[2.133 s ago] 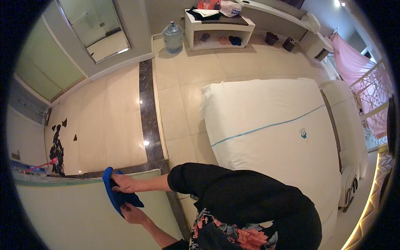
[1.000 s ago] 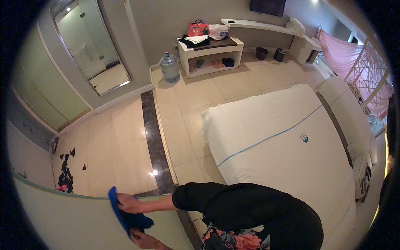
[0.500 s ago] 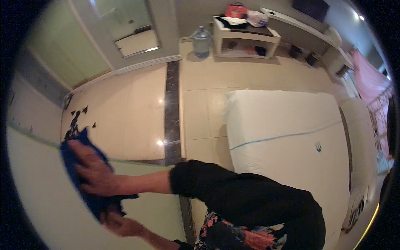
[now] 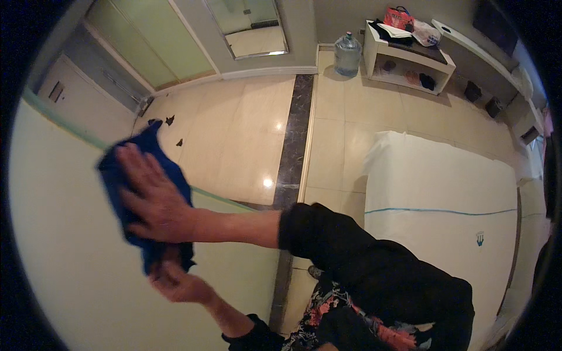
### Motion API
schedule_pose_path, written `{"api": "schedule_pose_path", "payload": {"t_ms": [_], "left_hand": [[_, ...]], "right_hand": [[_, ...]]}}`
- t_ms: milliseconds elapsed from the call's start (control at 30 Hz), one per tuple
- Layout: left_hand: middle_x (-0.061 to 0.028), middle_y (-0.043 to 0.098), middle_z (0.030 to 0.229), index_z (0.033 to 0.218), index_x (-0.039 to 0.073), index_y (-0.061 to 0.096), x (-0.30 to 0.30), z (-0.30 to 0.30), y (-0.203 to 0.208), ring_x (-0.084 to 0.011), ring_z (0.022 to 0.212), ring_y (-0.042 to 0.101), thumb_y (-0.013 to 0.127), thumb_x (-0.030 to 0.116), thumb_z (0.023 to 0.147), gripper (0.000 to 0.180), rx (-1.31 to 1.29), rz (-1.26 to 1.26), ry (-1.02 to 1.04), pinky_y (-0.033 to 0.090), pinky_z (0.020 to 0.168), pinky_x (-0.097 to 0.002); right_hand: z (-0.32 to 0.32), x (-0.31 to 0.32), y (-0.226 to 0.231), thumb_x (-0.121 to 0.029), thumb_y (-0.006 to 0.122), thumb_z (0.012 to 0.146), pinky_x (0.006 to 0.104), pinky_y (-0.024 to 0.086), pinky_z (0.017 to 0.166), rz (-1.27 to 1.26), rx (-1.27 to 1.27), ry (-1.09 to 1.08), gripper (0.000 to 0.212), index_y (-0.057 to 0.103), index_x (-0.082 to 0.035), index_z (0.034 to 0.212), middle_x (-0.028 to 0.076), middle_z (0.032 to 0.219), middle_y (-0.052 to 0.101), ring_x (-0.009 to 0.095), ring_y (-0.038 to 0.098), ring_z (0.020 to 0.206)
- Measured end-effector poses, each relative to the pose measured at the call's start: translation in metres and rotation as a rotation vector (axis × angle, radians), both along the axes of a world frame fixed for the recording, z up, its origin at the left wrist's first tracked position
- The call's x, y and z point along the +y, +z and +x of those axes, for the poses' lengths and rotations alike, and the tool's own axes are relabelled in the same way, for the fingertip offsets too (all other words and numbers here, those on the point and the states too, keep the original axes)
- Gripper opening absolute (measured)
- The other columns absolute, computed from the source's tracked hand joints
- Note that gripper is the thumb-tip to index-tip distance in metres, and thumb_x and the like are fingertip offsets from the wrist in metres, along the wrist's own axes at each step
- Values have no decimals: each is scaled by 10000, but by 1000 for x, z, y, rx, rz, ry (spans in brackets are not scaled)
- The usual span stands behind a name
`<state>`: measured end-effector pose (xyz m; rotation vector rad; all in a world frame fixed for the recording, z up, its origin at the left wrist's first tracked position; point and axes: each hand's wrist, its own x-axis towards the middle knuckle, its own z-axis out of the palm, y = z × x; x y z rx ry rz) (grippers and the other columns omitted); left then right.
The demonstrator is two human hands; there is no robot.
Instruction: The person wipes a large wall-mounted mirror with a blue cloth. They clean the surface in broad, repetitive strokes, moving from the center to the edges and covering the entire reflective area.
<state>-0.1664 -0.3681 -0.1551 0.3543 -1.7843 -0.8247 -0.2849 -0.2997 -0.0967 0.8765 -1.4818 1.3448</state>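
Note:
Flat on a dark blue cloth [image 4: 117,202], my right hand [image 4: 158,205] presses with its fingers stretched and spread. Below it, my left hand [image 4: 181,284] pinches the cloth's lower end between thumb and fingers. The cloth lies against a large pale, frosted panel [image 4: 70,234] with a green edge, near that edge at the upper left. Part of the cloth is hidden under my right hand. One pointed corner of it sticks up past the panel's edge.
Beyond the panel lies a tiled floor [image 4: 234,123] with a dark stone strip [image 4: 295,131] and small dark scraps [image 4: 170,120]. A bed with a white cover [image 4: 433,175] stands at right. Farther back are a big water bottle [image 4: 347,58], a white low cabinet [image 4: 374,58] and a mirror [image 4: 249,29].
The view has swung left, so the room sits farther right in the picture. Both hands and the cloth appear higher and slightly farther right; the cloth stays under my right hand.

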Motion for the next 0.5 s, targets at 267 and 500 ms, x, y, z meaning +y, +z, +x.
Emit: {"api": "schedule_pose_path", "payload": {"t_ms": [267, 500], "left_hand": [[-216, 574, 954, 1111, -79, 387, 1, 15, 57, -274, 822, 605, 444, 136, 872, 326, 145, 11, 52, 525, 704, -344], [-195, 532, 1062, 1103, -85, 429, -10, 66, -110, -259, 915, 533, 534, 79, 787, 371, -212, 177, 69, 460, 789, -335]], "right_hand": [[17, -35, 70, -367, 581, 639, 618, 196, 945, 15, 402, 66, 574, 485, -53, 1110, 266, 1259, 350, 414, 320, 1188], [54, -8, -124, -197, 477, 783, 433, 460, 669, 604, 269, 396, 523, 320, -128, 1277, 147, 1410, 176, 325, 482, 1078]]}}
